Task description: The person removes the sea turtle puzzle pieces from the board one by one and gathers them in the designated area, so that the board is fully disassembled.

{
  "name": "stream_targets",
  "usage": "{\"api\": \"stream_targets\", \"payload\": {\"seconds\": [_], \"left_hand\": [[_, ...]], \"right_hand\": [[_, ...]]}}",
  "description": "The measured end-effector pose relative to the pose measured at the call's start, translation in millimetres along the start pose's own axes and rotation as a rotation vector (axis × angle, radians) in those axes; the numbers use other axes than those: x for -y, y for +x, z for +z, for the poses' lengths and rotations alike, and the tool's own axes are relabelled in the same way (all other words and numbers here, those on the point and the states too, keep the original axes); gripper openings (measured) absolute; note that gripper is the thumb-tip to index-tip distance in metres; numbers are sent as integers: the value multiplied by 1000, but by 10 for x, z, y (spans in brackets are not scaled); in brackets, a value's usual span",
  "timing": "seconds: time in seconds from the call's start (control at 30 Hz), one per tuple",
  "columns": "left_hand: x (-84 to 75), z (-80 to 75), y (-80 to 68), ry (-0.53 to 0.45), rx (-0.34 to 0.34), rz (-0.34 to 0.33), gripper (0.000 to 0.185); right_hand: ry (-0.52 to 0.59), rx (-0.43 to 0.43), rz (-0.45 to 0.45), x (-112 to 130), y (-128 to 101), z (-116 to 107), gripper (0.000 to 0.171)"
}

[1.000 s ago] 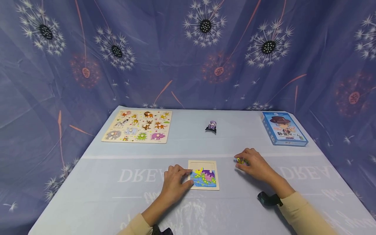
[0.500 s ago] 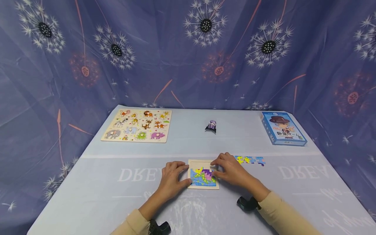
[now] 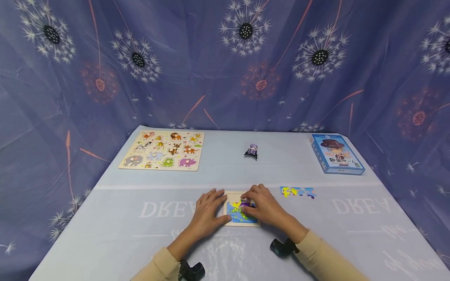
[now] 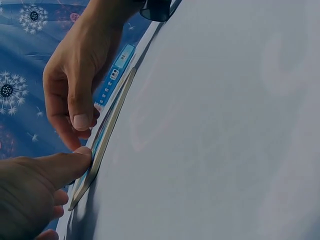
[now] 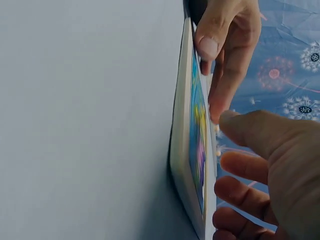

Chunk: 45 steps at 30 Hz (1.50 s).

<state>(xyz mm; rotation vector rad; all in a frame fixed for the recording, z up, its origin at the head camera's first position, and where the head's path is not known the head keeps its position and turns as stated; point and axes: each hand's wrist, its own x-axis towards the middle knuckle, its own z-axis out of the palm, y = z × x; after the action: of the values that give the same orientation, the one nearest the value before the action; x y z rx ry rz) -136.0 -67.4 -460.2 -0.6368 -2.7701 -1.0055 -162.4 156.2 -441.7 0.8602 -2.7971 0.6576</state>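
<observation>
A small wooden jigsaw tray (image 3: 242,224) lies flat in front of me, with a blue, yellow and purple picture partly filling it. My left hand (image 3: 207,210) rests at its left side, the thumb near the lower corner and the fingers by the upper one. Over the right part of the picture is my right hand (image 3: 265,205), its thumb and index finger spread above the pieces. No piece shows between those fingertips in the right wrist view. Several loose jigsaw pieces (image 3: 286,191), yellow and blue, lie in a row to the right of the tray.
A wooden animal puzzle board (image 3: 161,156) lies at the back left. A small purple and black figure-shaped item (image 3: 251,151) sits at the back centre, and a blue cartoon box (image 3: 337,154) at the back right. A dandelion-print curtain (image 3: 225,78) hangs behind the table.
My right hand has moved left from the loose pieces to the tray and further over the picture, uncovering the row of pieces. My left hand has stayed beside the tray, shifting slightly.
</observation>
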Motion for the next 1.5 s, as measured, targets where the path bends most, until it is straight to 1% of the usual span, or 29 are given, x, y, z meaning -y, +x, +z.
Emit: {"api": "stream_targets", "payload": {"seconds": [0.17, 0.3, 0.43, 0.63, 0.9, 1.27, 1.5], "left_hand": [[11, 5, 1, 22, 7, 16, 61], [8, 8, -1, 43, 27, 13, 60], [-5, 7, -13, 57, 29, 10, 59], [-23, 7, -37, 66, 23, -3, 61], [-20, 4, -41, 69, 26, -2, 59], [-16, 14, -41, 76, 20, 7, 59], [-13, 11, -38, 69, 27, 4, 59]], "right_hand": [[39, -20, -7, 41, 5, 74, 26], [69, -29, -8, 72, 9, 119, 26], [82, -30, 4, 97, 19, 138, 27], [77, -7, 18, 112, 29, 154, 29], [67, 45, 22, 124, 37, 154, 33], [107, 31, 11, 117, 43, 159, 31], [102, 53, 33, 129, 54, 150, 33]]}}
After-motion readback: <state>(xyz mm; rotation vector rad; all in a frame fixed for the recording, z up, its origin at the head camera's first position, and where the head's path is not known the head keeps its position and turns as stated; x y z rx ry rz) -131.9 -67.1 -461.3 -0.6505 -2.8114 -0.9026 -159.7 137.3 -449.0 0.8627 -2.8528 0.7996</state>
